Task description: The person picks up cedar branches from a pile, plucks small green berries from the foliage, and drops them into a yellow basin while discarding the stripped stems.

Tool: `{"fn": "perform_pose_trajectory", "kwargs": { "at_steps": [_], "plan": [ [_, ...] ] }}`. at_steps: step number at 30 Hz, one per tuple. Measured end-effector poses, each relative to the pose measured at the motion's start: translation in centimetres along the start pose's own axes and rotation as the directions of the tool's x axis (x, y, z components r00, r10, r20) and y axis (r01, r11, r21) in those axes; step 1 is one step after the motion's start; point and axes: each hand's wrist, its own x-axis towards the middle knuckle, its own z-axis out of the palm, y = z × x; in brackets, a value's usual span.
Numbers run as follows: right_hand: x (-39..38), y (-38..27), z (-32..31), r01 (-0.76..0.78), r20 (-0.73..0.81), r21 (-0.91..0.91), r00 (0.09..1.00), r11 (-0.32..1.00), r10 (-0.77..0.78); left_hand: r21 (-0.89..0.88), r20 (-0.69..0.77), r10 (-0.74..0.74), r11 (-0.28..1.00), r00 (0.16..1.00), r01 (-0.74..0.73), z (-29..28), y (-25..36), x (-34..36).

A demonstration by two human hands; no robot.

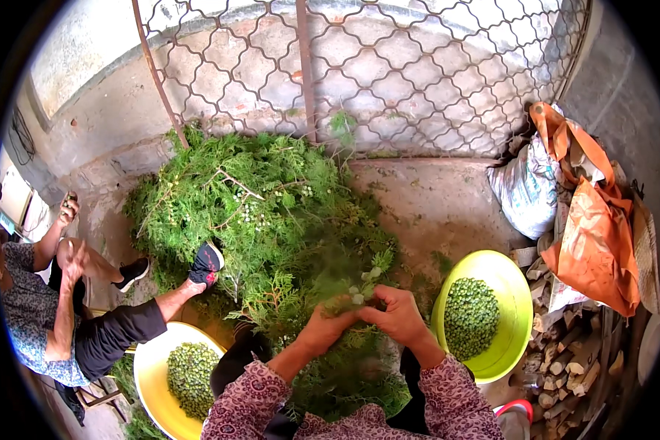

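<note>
My left hand [324,328] is closed around a leafy evergreen sprig [374,273] bearing pale green cones. Beside it, the thumb and fingers of my right hand [397,317] pinch together at the same sprig, close to its cones. Part of the sprig is smeared by motion. A large heap of cut evergreen branches [235,191] lies on the floor just beyond my hands, with small cones among its leaves. To my right stands a yellow-green tub [517,301] holding many loose green cones [471,315].
At the left a seated person [40,293] stretches a shoe to the heap; another yellow tub [150,359] with cones stands between us. A metal lattice [411,70] runs along the back. Stuffed sacks [524,187], an orange bag [598,246] and split firewood [565,374] crowd the right.
</note>
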Motion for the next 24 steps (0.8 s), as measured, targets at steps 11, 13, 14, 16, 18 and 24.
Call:
{"fn": "perform_pose_trajectory", "kwargs": {
  "at_steps": [11, 13, 14, 16, 18, 24],
  "plan": [
    [-1.2, -0.4, -2.4, -0.349, 0.339, 0.831, 0.935, 0.433, 0.105, -0.047, -0.143, -0.160, 0.987, 0.977, 0.155, -0.9, 0.0, -0.7],
    [-0.9, -0.7, -2.4, -0.355, 0.340, 0.839, 0.934, 0.412, 0.112, -0.114, -0.137, -0.187, 0.978, 0.973, 0.172, -1.3, -0.5, -0.5],
    [-0.7, -0.9, -2.3, -0.361, 0.342, 0.848, 0.932, 0.389, 0.119, -0.108, -0.129, -0.173, 0.981, 0.977, 0.159, -1.6, -0.8, -0.4],
    [-0.5, -0.3, -2.1, -0.349, 0.302, 0.835, 0.937, 0.426, 0.175, -0.101, -0.118, -0.159, 0.984, 0.980, 0.147, -1.5, -0.8, -0.4],
    [-0.4, 0.0, -2.1, -0.338, 0.256, 0.820, 0.938, 0.462, 0.232, -0.125, -0.118, -0.157, 0.982, 0.981, 0.142, -0.9, -0.4, -0.5],
    [0.2, -0.4, -0.9, -0.437, 0.188, 0.620, 0.889, 0.652, 0.417, 0.036, -0.025, -0.062, 0.997, 0.998, 0.063, -0.8, -0.9, -0.5]
  ]
}}
